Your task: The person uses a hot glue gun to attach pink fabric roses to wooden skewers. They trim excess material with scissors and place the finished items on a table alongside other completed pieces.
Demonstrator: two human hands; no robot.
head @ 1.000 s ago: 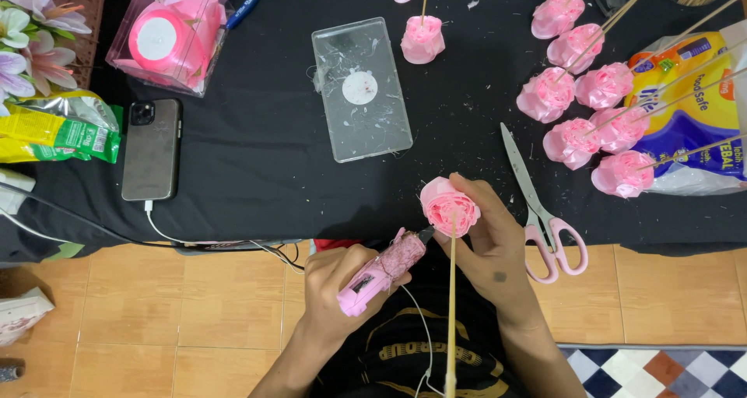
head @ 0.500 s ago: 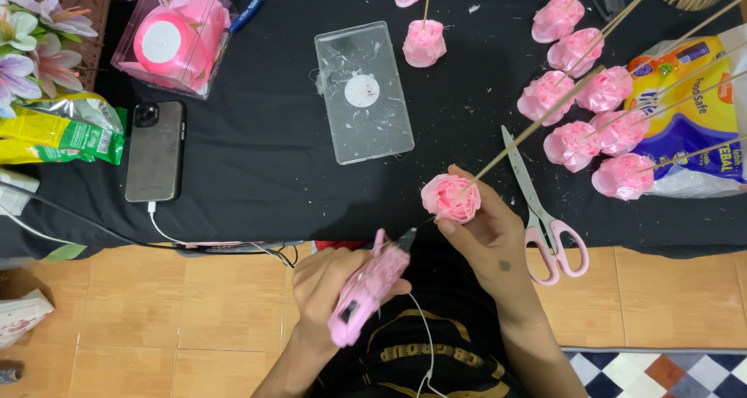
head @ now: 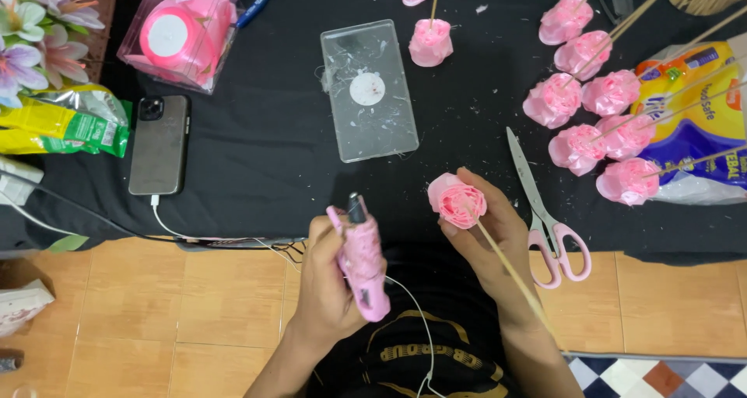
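Observation:
My left hand (head: 331,277) grips a pink glue gun (head: 362,262) with its dark nozzle pointing up and away from me, a white cord trailing from its base. My right hand (head: 489,246) holds a pink paper rose (head: 457,200) on a thin wooden stick (head: 513,273) that slants down to the right. The glue gun's tip stands apart from the rose, to its left. Both hands hover at the near edge of the black table cloth (head: 264,157).
Pink-handled scissors (head: 545,211) lie right of my right hand. Several finished pink roses on sticks (head: 591,126) lie at the right beside a yellow and blue packet (head: 700,118). A clear plastic tray (head: 369,91), a phone (head: 159,143), a box with pink ribbon (head: 179,32) and artificial flowers (head: 31,48) lie further off.
The glue gun has drawn back from the rose and swung left, nozzle now upright. The rose's stick has tilted from upright to slanting down-right, and the rose faces up.

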